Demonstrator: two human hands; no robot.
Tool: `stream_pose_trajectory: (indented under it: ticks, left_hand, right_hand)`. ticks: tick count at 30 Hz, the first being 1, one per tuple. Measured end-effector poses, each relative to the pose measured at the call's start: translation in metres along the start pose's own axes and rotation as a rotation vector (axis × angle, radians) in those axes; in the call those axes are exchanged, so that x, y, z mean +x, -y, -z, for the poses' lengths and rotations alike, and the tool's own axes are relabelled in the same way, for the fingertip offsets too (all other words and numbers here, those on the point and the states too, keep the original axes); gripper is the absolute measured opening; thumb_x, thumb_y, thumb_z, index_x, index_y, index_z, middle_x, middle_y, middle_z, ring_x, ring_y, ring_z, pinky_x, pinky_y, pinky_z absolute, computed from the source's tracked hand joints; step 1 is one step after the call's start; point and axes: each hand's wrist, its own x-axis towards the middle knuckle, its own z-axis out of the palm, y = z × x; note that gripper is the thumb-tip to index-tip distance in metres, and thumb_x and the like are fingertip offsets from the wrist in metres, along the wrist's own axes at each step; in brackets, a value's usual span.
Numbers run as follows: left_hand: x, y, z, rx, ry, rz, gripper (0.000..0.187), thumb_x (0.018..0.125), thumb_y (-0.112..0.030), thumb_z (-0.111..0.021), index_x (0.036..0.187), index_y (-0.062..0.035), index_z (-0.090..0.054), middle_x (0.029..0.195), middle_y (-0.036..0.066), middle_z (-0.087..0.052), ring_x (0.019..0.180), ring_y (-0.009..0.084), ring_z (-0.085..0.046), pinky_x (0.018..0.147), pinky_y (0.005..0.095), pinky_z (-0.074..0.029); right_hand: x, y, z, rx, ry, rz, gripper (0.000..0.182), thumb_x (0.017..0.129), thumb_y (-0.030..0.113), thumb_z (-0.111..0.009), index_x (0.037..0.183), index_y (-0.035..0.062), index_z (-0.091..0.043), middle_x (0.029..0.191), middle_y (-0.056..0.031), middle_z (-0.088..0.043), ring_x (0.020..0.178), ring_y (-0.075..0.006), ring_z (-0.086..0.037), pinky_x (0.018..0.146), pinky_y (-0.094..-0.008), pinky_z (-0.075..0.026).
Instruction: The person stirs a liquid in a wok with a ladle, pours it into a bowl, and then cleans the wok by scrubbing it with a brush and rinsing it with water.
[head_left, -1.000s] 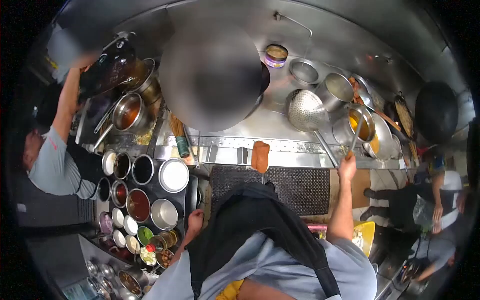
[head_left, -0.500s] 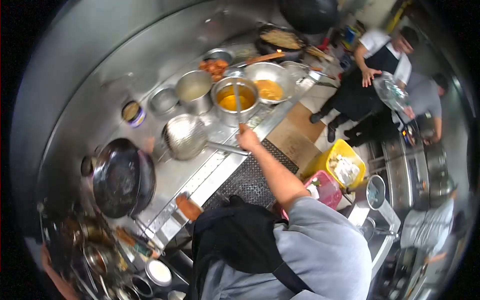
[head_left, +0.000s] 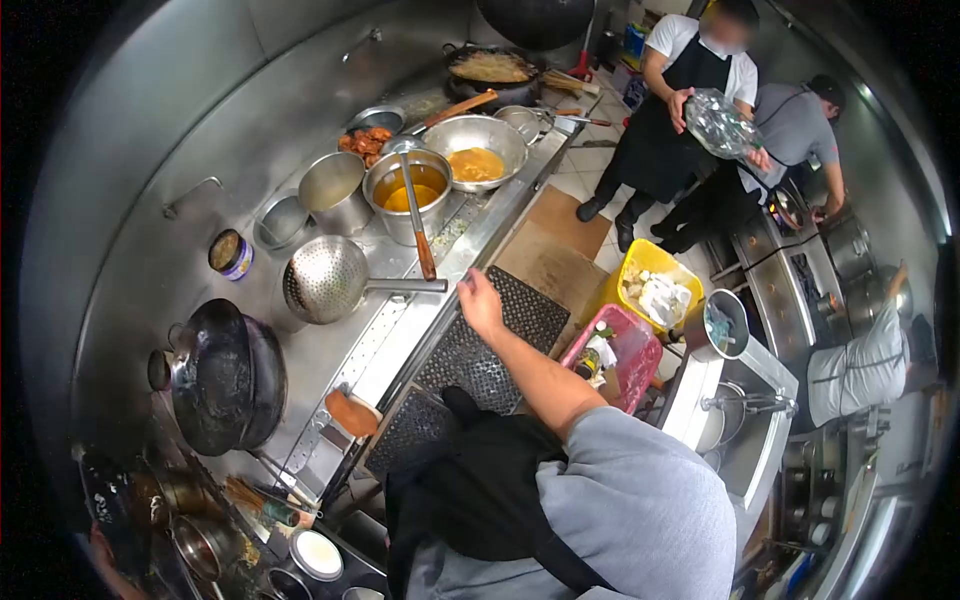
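My right hand (head_left: 481,303) is just past the stove's front edge, fingers curled, with no object visible in it. Close by, a ladle (head_left: 411,195) lies across a steel pot (head_left: 376,211) of orange liquid, its wooden handle end pointing at my hand. A perforated strainer (head_left: 322,279) rests on the steel top; its metal handle ends a little short of my fingers. A strip of skin (head_left: 103,552) at the lower left edge looks like part of my left arm; those fingers are hidden.
Woks (head_left: 225,375) sit at the left of the range. A steel bowl (head_left: 500,135) holds orange liquid beside fried pieces (head_left: 365,144). On the floor are a yellow bin (head_left: 612,290) and a pink bin (head_left: 636,370). Two people (head_left: 690,100) work across the aisle; one holds a clear plastic bag (head_left: 722,124).
My right hand has let go of the ladle, which now rests across the pot. The view has shifted slightly. One person across the aisle has brought the plastic bag up between both hands.
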Motion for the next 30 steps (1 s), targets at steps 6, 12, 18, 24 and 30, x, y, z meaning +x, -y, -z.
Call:
stream_pose_trajectory:
  ticks: [6, 12, 18, 24, 30]
  left_hand:
    - [0.059, 0.128, 0.085, 0.208, 0.017, -0.054, 0.047, 0.093, -0.04, -0.053, 0.122, -0.0036, -0.062, 0.109, 0.007, -0.057, 0.097, 0.0203, -0.049, 0.087, 0.039, -0.039]
    - [0.16, 0.269, 0.149, 0.472, 0.12, -0.145, 0.045, 0.095, -0.037, -0.052, 0.122, -0.002, -0.062, 0.093, 0.004, -0.059, 0.081, 0.0171, -0.051, 0.075, 0.0347, -0.042]
    - [0.176, 0.271, 0.123, 0.597, 0.285, -0.258, 0.042, 0.098, -0.034, -0.051, 0.122, -0.0004, -0.062, 0.077, 0.0, -0.06, 0.064, 0.0138, -0.052, 0.064, 0.0304, -0.046]
    - [0.161, 0.311, 0.144, 0.442, 0.159, -0.326, 0.046, 0.103, -0.035, -0.043, 0.131, -0.001, -0.056, 0.074, -0.006, -0.049, 0.059, 0.0113, -0.044, 0.054, 0.0287, -0.038]
    - [0.023, 0.339, 0.161, 0.354, -0.187, -0.087, 0.041, 0.099, -0.034, -0.048, 0.122, -0.0019, -0.058, 0.073, -0.002, -0.058, 0.058, 0.0161, -0.053, 0.053, 0.0339, -0.043]
  right_hand:
    - [-0.189, -0.192, 0.037, -0.606, 0.911, -0.13, 0.037, 0.087, 0.038, -0.058, 0.101, 0.0048, -0.069, 0.097, -0.0229, -0.069, 0.089, -0.0379, -0.069, 0.079, -0.0473, -0.054]
    - [-0.356, -0.411, 0.091, -0.405, 1.168, -0.714, 0.023, 0.082, 0.028, -0.071, 0.075, 0.0068, -0.07, 0.076, -0.0141, -0.065, 0.058, -0.031, -0.06, 0.053, -0.0431, -0.05]
    - [-0.27, -0.306, 0.11, -0.76, 1.423, -0.334, 0.032, 0.076, 0.033, -0.066, 0.084, 0.003, -0.074, 0.08, -0.0149, -0.071, 0.068, -0.0286, -0.07, 0.067, -0.0418, -0.057]
    - [-0.215, -0.22, 0.004, -0.736, 1.006, 0.183, 0.031, 0.081, 0.029, -0.057, 0.088, 0.0046, -0.074, 0.083, -0.0134, -0.073, 0.074, -0.0292, -0.072, 0.074, -0.0446, -0.057]
    - [-0.221, -0.094, -0.031, -0.548, 1.27, 0.068, 0.032, 0.087, 0.035, -0.054, 0.096, 0.0099, -0.073, 0.078, -0.009, -0.072, 0.067, -0.026, -0.069, 0.068, -0.0416, -0.056]
